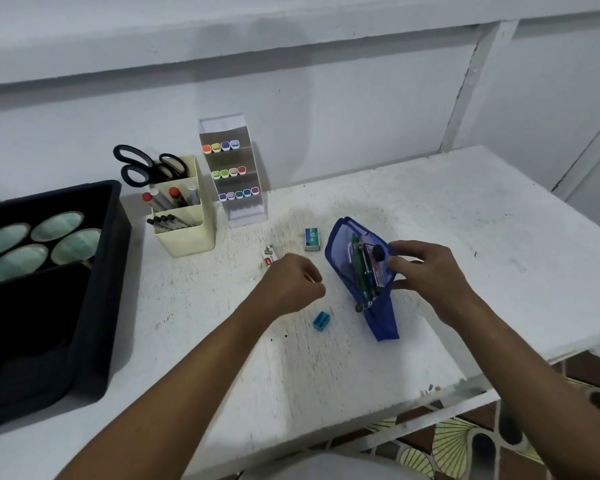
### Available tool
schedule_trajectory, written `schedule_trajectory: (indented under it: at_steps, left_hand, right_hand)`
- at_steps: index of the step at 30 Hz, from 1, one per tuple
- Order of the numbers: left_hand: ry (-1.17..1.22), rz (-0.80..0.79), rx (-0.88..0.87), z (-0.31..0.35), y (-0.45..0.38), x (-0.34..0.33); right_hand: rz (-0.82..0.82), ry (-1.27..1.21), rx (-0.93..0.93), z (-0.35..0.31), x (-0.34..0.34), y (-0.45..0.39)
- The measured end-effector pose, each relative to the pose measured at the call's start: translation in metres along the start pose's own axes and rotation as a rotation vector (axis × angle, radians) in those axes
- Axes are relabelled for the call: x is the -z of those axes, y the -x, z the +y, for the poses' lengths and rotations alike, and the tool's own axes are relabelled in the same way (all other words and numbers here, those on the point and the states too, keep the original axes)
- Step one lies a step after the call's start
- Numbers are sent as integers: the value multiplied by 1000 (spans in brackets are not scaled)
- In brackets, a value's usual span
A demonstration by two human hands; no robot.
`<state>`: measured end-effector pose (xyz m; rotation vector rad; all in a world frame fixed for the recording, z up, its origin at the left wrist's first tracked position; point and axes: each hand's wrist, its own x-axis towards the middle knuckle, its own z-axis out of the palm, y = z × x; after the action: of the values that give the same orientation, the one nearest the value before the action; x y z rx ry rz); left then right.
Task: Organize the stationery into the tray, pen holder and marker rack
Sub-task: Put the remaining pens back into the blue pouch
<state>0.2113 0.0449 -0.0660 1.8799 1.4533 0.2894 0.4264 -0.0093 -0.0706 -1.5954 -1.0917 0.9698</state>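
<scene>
A blue mesh pencil pouch [383,320] stands open on the white table [430,216], with green pens and other items inside. My right hand [426,268] grips the pouch's right edge. My left hand [291,285] hovers left of the pouch, fingers curled closed; whether it holds anything is hidden. A blue sharpener [321,321] lies just below it. A green staple box [312,239] and a white eraser [270,257] lie farther back. The cream pen holder [184,233] has scissors and pens in it. The clear marker rack [238,174] holds coloured markers. The black tray [94,306] sits at the left.
Several round green-topped containers [39,244] fill the back of the black tray. A white wall rises right behind the table. The table's front and right edges drop off to a patterned floor [465,441].
</scene>
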Motion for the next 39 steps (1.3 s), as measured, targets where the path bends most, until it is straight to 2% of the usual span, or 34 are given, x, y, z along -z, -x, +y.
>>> schedule_trajectory:
  at_steps: [3,7,11,16,18,22,26,30,32,35,39]
  left_hand:
    - [-100,-190,34,-16,4,-2]
    - [-200,-257,-40,-25,10,-13]
    - [-241,-179,-57,-24,6,-16]
    - [-171,89,-80,-7,-6,-5]
    - [-127,139,-109,5,-11,0]
    - [-116,114,-185,29,-19,4]
    - [-60,-15,-225,41,-22,-3]
    - [-102,117,-78,35,-29,-10]
    - [-26,59,31,33,-32,-12]
    - [293,-93,142,39,-30,-12]
    - [543,-99,211,47,-31,-13]
  right_hand:
    - [-13,4,7,1,-2,0]
    - [-21,-13,8,1,-4,1]
    - [-18,-3,8,2,-4,2]
    - [-2,18,5,2,-2,3]
    - [-3,18,5,1,-2,4]
    - [-4,41,-1,0,-2,6]
    - [3,-16,-17,-4,1,10]
    - [19,-52,-39,-6,6,14]
    - [24,-65,-59,-5,5,18]
    - [-19,-21,-75,-1,4,24]
    - [-212,25,-36,4,4,34]
